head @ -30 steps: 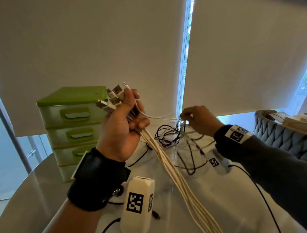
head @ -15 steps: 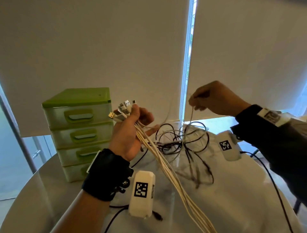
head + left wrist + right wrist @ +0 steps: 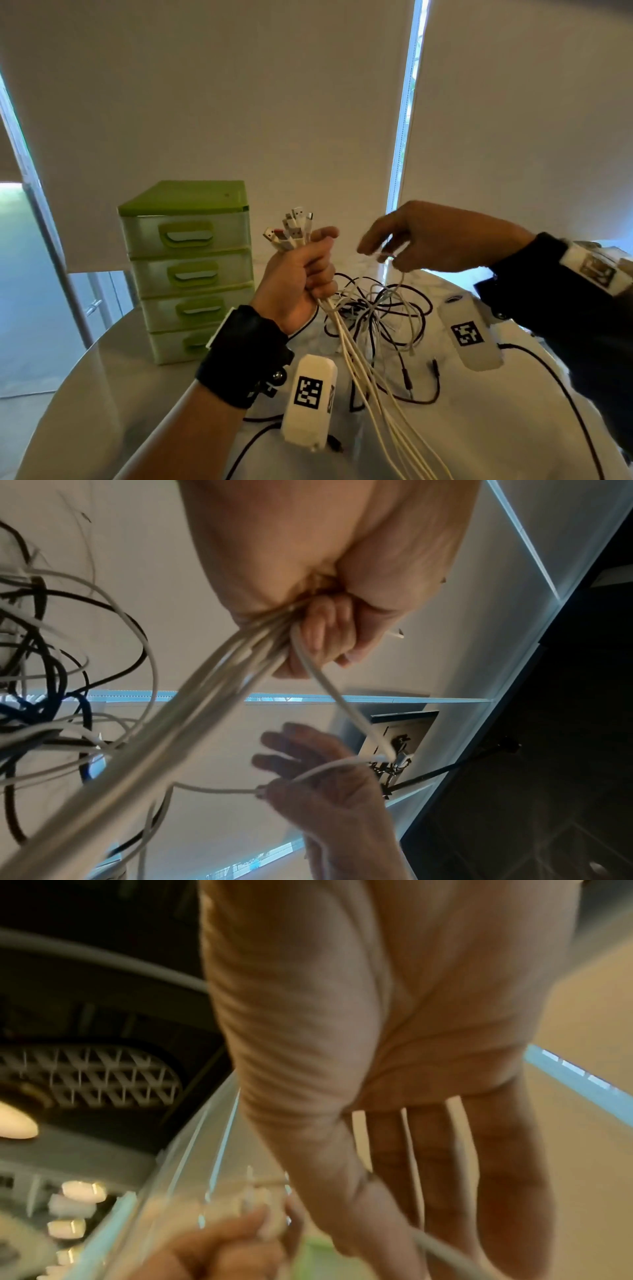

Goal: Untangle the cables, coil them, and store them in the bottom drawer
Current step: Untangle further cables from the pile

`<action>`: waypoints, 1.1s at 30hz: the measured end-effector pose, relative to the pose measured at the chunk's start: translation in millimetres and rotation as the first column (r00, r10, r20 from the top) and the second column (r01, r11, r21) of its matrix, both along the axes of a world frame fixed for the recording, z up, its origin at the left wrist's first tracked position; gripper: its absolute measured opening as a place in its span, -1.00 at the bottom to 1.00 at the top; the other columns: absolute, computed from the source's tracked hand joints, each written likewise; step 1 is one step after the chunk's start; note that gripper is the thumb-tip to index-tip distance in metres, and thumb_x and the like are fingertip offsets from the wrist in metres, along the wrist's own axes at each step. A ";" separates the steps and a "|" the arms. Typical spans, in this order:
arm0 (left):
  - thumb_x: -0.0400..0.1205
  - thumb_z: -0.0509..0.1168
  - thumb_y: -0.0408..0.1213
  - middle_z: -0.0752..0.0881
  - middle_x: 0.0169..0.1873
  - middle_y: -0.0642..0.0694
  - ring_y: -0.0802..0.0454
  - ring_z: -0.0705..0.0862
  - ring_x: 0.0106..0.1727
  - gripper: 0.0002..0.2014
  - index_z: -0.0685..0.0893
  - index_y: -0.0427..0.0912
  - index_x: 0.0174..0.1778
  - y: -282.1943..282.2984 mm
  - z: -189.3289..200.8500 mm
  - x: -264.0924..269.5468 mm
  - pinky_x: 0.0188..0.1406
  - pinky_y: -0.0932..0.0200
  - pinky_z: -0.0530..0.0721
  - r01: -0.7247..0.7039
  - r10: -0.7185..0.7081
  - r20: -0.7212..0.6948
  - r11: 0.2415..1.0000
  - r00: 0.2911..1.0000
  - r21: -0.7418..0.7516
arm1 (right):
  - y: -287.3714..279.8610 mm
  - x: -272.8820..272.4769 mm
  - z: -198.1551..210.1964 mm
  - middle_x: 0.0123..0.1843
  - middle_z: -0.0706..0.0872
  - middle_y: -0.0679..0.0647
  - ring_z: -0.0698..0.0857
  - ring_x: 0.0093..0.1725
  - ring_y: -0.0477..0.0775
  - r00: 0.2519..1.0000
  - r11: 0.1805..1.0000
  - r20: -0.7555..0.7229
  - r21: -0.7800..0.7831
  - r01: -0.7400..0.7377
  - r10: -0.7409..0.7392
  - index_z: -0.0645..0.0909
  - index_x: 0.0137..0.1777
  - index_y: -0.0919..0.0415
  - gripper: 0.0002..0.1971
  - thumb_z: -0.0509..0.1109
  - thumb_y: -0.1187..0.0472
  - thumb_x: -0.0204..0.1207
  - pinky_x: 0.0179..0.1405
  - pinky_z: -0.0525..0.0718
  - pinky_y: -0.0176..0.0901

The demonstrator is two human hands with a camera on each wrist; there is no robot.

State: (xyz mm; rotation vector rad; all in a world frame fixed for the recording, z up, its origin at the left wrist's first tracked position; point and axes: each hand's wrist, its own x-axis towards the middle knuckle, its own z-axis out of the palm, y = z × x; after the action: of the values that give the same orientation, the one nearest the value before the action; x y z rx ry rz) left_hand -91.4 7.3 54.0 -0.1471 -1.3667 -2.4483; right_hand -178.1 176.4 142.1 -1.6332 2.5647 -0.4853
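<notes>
My left hand grips a bundle of white cables upright, with their plugs sticking out above the fist. The bundle trails down over the table towards me. In the left wrist view the fist is closed tight round the strands. Just right of it, my right hand pinches the end of one more white cable between thumb and fingers, the other fingers stretched out. That cable drops into a tangle of black and white cables on the table. The green drawer unit stands at the left, its bottom drawer closed.
The round white table curves away at its left edge. White tagged camera boxes hang under my left wrist and my right wrist, with black leads trailing over the table. Closed roller blinds fill the background.
My right hand picked a white cable end out of the tangle, lifted it high, then brought it down close to my left fist. The left hand kept its hold on the bundle.
</notes>
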 end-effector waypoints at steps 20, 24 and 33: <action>0.70 0.08 -0.48 0.15 -0.63 0.01 0.11 0.10 -0.62 -0.59 0.20 -0.08 -0.45 20.0 1.1 7.8 -0.63 0.24 0.13 -0.074 0.099 0.076 0.956 0.992 -0.284 | -40.5 39.5 -14.1 0.27 0.74 -0.18 0.66 0.25 -0.28 0.993 0.943 0.019 -0.317 -0.101 0.113 0.66 0.35 -0.01 -0.71 0.29 0.12 0.67 0.36 0.60 -0.20; 0.71 0.07 -0.43 0.19 -0.60 -0.02 0.14 0.11 -0.63 -0.67 0.32 -0.15 -0.40 22.5 0.3 10.0 -0.68 0.33 0.14 -0.041 0.053 0.032 0.953 0.998 -0.300 | -31.1 41.7 -11.8 0.18 0.76 -0.21 0.68 0.20 -0.27 0.989 0.935 0.043 -0.336 -0.117 0.139 0.59 0.42 -0.09 -0.58 0.41 -0.04 0.55 0.34 0.62 -0.13; 0.59 0.15 0.04 0.21 -0.69 0.11 0.26 0.15 -0.73 -0.67 0.56 -0.14 -0.32 -5.2 20.4 16.2 -0.78 0.40 0.10 -0.010 0.007 -0.118 1.000 0.993 -0.026 | 18.4 17.1 -49.1 -0.30 0.68 -0.24 0.60 -0.33 -0.35 0.984 0.831 0.175 0.551 -0.073 -0.029 0.66 0.28 -0.09 -0.59 0.53 -0.09 0.43 -0.20 0.49 -0.40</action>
State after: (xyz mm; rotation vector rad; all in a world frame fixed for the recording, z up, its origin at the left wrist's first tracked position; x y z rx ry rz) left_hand -75.2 2.2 74.4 -0.2867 -1.3464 -2.3746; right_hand -160.9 194.7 93.0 -1.3332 2.2495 0.1225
